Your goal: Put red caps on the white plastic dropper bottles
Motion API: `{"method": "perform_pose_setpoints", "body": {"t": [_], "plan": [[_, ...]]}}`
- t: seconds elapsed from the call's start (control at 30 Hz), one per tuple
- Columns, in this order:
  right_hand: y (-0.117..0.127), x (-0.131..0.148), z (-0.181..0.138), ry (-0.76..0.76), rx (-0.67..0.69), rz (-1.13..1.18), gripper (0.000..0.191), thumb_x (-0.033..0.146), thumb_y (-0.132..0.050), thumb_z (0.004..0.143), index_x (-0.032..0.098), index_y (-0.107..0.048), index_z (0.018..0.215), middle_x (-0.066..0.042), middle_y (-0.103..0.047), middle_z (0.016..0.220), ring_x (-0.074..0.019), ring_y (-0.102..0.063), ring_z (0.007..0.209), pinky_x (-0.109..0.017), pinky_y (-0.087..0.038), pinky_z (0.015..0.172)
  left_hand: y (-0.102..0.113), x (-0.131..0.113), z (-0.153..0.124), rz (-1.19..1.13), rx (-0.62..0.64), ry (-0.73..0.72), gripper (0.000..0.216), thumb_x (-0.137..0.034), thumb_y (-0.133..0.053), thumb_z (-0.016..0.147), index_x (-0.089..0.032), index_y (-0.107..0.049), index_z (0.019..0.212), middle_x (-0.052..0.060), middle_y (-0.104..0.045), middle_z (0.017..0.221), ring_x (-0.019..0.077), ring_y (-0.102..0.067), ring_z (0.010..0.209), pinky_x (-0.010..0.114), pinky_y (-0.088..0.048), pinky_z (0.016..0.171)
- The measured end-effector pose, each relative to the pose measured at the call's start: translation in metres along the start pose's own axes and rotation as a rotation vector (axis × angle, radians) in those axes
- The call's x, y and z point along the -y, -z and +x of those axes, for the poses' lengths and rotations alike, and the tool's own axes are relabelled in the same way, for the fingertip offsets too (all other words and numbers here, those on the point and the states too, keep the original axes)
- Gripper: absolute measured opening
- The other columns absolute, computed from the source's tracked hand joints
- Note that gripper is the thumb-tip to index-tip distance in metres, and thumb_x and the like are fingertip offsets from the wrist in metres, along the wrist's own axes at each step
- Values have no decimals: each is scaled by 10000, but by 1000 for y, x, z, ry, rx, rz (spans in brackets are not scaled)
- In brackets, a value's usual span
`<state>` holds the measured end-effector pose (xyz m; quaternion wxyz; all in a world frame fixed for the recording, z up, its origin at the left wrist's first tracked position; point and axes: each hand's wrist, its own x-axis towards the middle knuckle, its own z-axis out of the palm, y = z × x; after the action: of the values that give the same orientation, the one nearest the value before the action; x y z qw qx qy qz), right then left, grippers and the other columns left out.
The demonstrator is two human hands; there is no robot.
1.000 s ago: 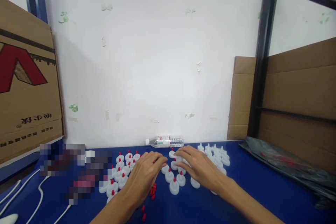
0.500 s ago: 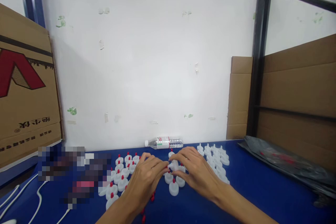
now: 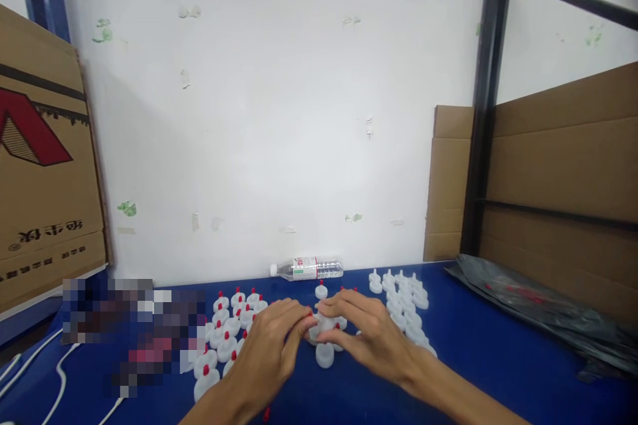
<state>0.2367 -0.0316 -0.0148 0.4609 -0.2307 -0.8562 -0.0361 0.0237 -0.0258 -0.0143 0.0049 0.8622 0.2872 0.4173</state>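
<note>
In the head view my right hand [image 3: 371,327] grips a translucent white nozzle cap [image 3: 326,323] between thumb and fingers, its spout turned left. My left hand [image 3: 273,339] pinches a small red tip [image 3: 310,313] at that spout's end; the fingers partly hide where they meet. Below and behind them stand several white caps with red tips, one white cap [image 3: 325,356] just in front. To the left is a group of red-tipped white caps [image 3: 226,346]. On the right is a cluster of white nozzle caps without red tips [image 3: 413,325].
A clear plastic bottle [image 3: 316,269] lies against the white wall. A dark plastic bag [image 3: 528,299] rests on the blue table [image 3: 478,352] at right. Cardboard boxes [image 3: 44,199] flank both sides. White cables [image 3: 62,372] and a blurred-out patch lie at left.
My hands have come closer together, the left fingers now at the nozzle's end. The held nozzle cap has moved slightly down, and the whole view has shifted a little.
</note>
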Motion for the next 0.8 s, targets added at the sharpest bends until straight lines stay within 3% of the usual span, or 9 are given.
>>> {"method": "perform_pose_setpoints", "body": {"t": [0.2, 0.33, 0.47, 0.6, 0.7, 0.8], "plan": [[0, -1, -1, 66, 23, -69, 274, 385, -557, 1030, 164, -656, 1159, -106, -722, 1080, -206, -689, 998, -334, -560, 888, -2, -8, -3, -112, 15, 115, 364, -261, -415, 1030, -207, -558, 700, -19, -622, 662, 138, -592, 624, 257, -409, 620], [-2, 1, -3, 25, 29, -82, 215, 329, -647, 986, 172, -658, 1132, -86, -719, 1075, -194, -686, 988, -320, -564, 886, -2, -5, -3, -101, 30, 130, 376, -274, -409, 1037, -205, -560, 699, -21, -622, 657, 132, -596, 612, 251, -414, 614], [-3, 1, 3, -38, 88, -88, 177, 267, -675, 959, 194, -638, 1116, -63, -689, 1097, -178, -667, 1002, -287, -555, 873, 4, -1, 1, 45, 45, 27, 309, -284, -407, 1043, -210, -627, 840, -1, -663, 756, 157, -613, 675, 278, -446, 647], [14, -12, 14, 24, 93, -272, 164, 152, -548, 990, 215, -623, 1122, -72, -684, 1177, -210, -642, 1090, -394, -489, 995, 9, 8, 3, 261, 73, -114, 228, -235, -420, 1028, -213, -636, 1098, 41, -703, 959, 212, -653, 865, 382, -487, 859], [41, -31, 16, -103, -47, -423, 149, 171, -508, 998, 227, -637, 1048, -65, -715, 1114, -240, -653, 1066, -472, -451, 1019, 12, 19, 1, 367, 90, -133, 286, -175, -414, 1006, -229, -601, 1216, 43, -695, 1013, 228, -648, 930, 436, -463, 950], [66, -54, 8, -353, -167, -486, 148, 348, -554, 990, 235, -647, 1007, -65, -717, 1049, -275, -656, 1020, -445, -501, 920, 15, 25, 0, 400, 121, -110, 308, -150, -408, 990, -239, -606, 1207, 45, -686, 1028, 229, -629, 953, 424, -456, 947]]}}
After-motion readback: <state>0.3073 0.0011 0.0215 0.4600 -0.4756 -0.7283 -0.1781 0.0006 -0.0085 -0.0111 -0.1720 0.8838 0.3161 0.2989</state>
